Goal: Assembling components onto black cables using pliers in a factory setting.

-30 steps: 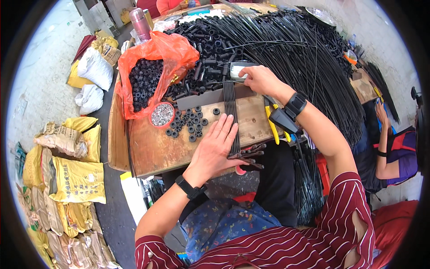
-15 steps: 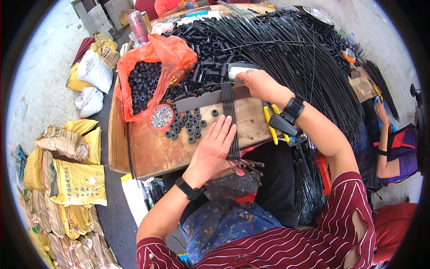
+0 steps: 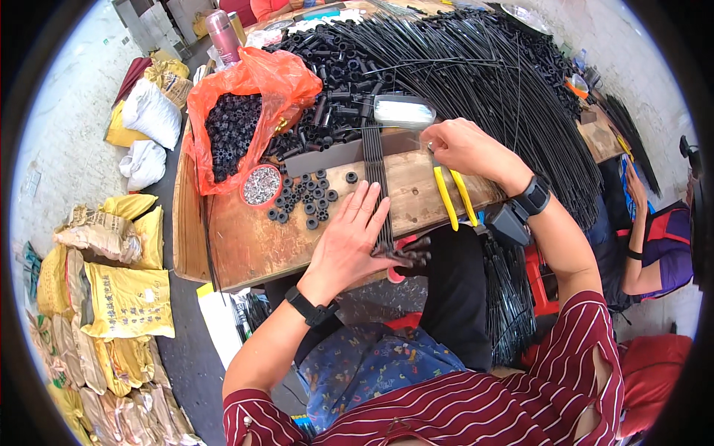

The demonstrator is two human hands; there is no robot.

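My left hand [image 3: 348,234] lies flat on a row of thin black rods [image 3: 373,152], fingers stretched out and thumb across their near part. The rods' near ends poke past the table edge, slightly blurred. My right hand [image 3: 472,154] is closed in a pinch just above the yellow-handled pliers [image 3: 454,199]; what its fingertips hold, if anything, is too small to make out. The pliers' head is hidden by that hand. Left of the rods, several small black rubber rings [image 3: 306,197] lie near a red-rimmed dish [image 3: 261,186] of small shiny pieces.
A clear box [image 3: 404,111] of thin white pieces stands behind a grey metal strip [image 3: 323,158]. An orange bag [image 3: 291,78] of black parts sits at the left. Long black rods [image 3: 498,97] heap at the right. Filled sacks [image 3: 128,299] line the left wall; a co-worker's hand [image 3: 636,186] shows at the right.
My right hand has moved from the clear box, rightward and nearer to me, to above the pliers. My left hand stays flat on the rods, whose near ends have shifted.
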